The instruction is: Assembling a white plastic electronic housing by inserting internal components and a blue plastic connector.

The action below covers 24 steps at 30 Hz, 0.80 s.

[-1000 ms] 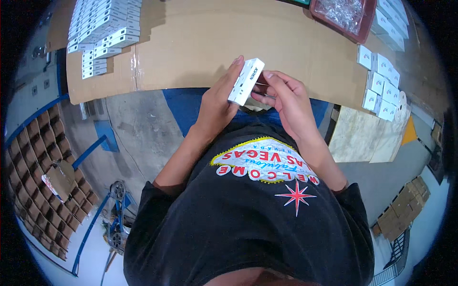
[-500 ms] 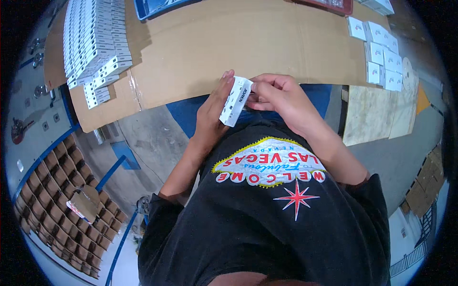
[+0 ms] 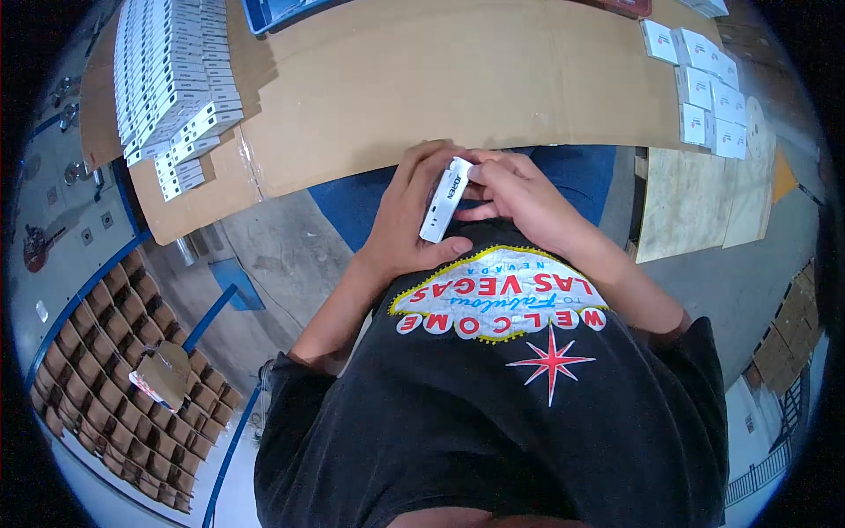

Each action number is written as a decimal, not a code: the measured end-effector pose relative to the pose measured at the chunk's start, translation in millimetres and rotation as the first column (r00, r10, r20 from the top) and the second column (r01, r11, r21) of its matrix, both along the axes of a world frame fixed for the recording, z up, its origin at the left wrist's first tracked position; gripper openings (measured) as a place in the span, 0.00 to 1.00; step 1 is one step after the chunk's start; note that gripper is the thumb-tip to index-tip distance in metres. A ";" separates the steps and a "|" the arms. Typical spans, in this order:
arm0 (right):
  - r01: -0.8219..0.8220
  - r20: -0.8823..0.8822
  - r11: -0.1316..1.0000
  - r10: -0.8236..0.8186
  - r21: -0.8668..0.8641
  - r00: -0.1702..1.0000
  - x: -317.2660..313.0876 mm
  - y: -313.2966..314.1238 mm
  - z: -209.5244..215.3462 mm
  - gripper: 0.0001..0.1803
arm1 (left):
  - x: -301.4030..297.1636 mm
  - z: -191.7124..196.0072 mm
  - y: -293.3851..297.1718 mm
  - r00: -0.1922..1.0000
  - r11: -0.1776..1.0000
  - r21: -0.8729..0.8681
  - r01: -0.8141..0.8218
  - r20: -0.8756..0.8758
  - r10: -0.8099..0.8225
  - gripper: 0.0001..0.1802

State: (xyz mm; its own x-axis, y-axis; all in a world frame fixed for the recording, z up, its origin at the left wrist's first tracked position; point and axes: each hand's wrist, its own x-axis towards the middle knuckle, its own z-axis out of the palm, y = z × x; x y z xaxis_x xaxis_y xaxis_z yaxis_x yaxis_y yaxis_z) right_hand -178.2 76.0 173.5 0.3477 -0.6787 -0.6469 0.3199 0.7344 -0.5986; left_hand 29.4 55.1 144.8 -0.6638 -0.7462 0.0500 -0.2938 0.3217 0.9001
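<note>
A grey floor [image 3: 273, 216] shows around the person, whose black shirt [image 3: 458, 414] fills the lower middle of the view and whose blue trousers [image 3: 576, 180] show below the table's near edge. The table [image 3: 414, 84] spans the top, faced with brown cardboard, with a strip of shiny tape near its left end. At lower left stands a grid [image 3: 97, 378] of brown cells, a blue rail along its upper side. A pale wood panel [image 3: 682, 207] lies at the table's right, and brown cartons [image 3: 779, 343] sit at the far right edge.

On the table's left end rises a dense stack [image 3: 167, 79] of white boxes; a smaller cluster [image 3: 704, 92] sits at the right end. A blue tray [image 3: 255, 18] and a red tray [image 3: 620, 7] are cut off by the top edge.

The left hand [image 3: 400, 211] is clamped on one white box [image 3: 446, 201], fingers along its far side, thumb out by its lower end. The right hand [image 3: 532, 198] is half curled, thumb against the box's upper end; whether its fingers grip, I cannot tell. The box is tilted, in front of the shirt, just off the table's near edge.
</note>
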 end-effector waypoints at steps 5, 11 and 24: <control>-0.028 0.043 1.000 0.029 -0.012 0.999 -1.7 -2.5 0.9 0.24 | -4.7 -5.5 8.1 0.972 0.985 0.100 -0.138 -0.179 0.154 0.55; -0.035 0.065 0.998 0.038 -0.046 0.997 -5.5 -2.4 -0.7 0.20 | -2.6 -5.1 5.8 0.967 0.996 0.044 -0.076 -0.242 0.084 0.52; -0.090 0.093 0.989 0.101 -0.115 0.991 -8.9 -4.5 13.7 0.25 | -8.2 19.0 1.5 0.992 0.990 -0.142 -0.008 -0.125 -0.010 0.56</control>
State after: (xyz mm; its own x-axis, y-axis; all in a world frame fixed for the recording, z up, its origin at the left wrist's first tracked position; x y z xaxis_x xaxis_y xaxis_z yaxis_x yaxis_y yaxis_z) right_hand -187.1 71.5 187.2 0.4724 -0.7048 -0.5293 0.3126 0.6954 -0.6470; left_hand 21.2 56.6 163.8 -0.6463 -0.7252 0.2375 -0.1818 0.4486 0.8750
